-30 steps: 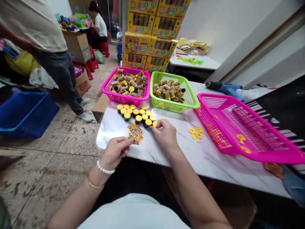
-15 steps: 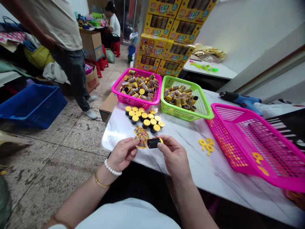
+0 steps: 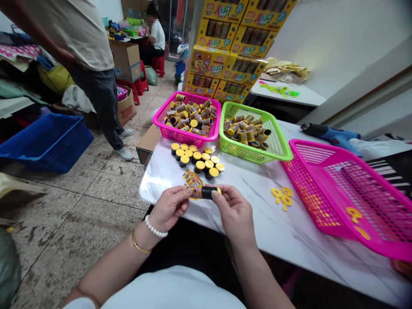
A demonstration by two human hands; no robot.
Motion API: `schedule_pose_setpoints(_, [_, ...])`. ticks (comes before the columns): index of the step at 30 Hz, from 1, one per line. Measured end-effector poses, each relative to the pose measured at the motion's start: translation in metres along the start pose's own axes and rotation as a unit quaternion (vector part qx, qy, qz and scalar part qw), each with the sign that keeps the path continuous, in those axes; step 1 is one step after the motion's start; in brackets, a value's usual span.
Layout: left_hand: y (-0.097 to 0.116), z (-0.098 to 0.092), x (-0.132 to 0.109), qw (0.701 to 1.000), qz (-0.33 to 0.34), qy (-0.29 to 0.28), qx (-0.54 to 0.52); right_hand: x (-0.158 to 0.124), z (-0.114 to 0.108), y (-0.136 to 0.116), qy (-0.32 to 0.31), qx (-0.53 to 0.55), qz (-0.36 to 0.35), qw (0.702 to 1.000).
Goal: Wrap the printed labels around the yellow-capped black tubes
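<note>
A yellow-capped black cylinder (image 3: 207, 192) lies level at the centre of the frame, pinched by the right hand (image 3: 236, 212). The left hand (image 3: 170, 207) pinches a small printed sleeve (image 3: 197, 193) at its dark end; the sleeve's print is too small to read. Just above stand more capped cylinders (image 3: 200, 165). White tabletop (image 3: 273, 223) stretches right to yellow rings (image 3: 282, 197), its near edge just below the hands. Upper centre, stacked yellow boxes (image 3: 210, 60) bear Chinese lettering ending "杯!".
</note>
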State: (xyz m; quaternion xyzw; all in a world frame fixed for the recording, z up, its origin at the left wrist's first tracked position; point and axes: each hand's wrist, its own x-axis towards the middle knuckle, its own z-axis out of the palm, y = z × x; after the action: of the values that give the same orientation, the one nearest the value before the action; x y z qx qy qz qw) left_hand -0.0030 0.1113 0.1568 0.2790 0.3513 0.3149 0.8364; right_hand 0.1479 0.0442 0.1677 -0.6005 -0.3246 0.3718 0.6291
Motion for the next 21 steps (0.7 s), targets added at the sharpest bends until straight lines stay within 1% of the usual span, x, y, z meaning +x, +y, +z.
schedule_pose_setpoints(2, [-0.002, -0.001, 0.001, 1.000, 0.006, 0.000, -0.001, -0.004, 0.002, -0.001, -0.006, -0.024, -0.026, 0.999])
schedule_pose_setpoints(6, [-0.005, -0.001, 0.001, 1.000, 0.016, 0.002, -0.001, -0.010, 0.002, -0.003, -0.048, -0.046, -0.037, 0.997])
schedule_pose_setpoints(9, [-0.007, -0.001, -0.002, 1.000, 0.023, 0.005, 0.011, -0.013, 0.000, -0.002, -0.041, -0.091, -0.073, 0.992])
schedule_pose_setpoints(11, [-0.007, -0.001, -0.004, 0.998, 0.050, 0.024, 0.033, -0.015, -0.001, 0.000, -0.040, -0.106, -0.107, 0.988])
schedule_pose_setpoints(13, [-0.005, -0.003, -0.007, 0.992, 0.103, 0.049, 0.062, -0.016, -0.003, 0.001, -0.042, -0.089, -0.135, 0.986])
schedule_pose_setpoints(14, [-0.003, -0.004, -0.008, 0.987, 0.130, 0.049, 0.077, -0.016, -0.004, 0.001, -0.044, -0.074, -0.149, 0.985])
schedule_pose_setpoints(15, [-0.001, -0.005, -0.008, 0.984, 0.150, 0.031, 0.093, -0.016, -0.004, 0.002, -0.048, -0.059, -0.163, 0.984])
schedule_pose_setpoints(16, [0.001, -0.006, -0.009, 0.982, 0.157, -0.002, 0.107, -0.015, -0.005, 0.002, -0.060, -0.050, -0.177, 0.981])
schedule_pose_setpoints(18, [0.004, -0.008, -0.009, 0.979, 0.141, -0.079, 0.128, -0.014, -0.007, 0.003, -0.108, -0.055, -0.198, 0.973])
schedule_pose_setpoints(19, [0.005, -0.009, -0.009, 0.978, 0.125, -0.100, 0.137, -0.013, -0.008, 0.003, -0.135, -0.067, -0.204, 0.967])
schedule_pose_setpoints(20, [0.006, -0.010, -0.009, 0.978, 0.109, -0.104, 0.145, -0.013, -0.009, 0.003, -0.160, -0.084, -0.207, 0.961])
schedule_pose_setpoints(21, [0.006, -0.010, -0.009, 0.979, 0.098, -0.093, 0.151, -0.013, -0.010, 0.003, -0.176, -0.101, -0.211, 0.956])
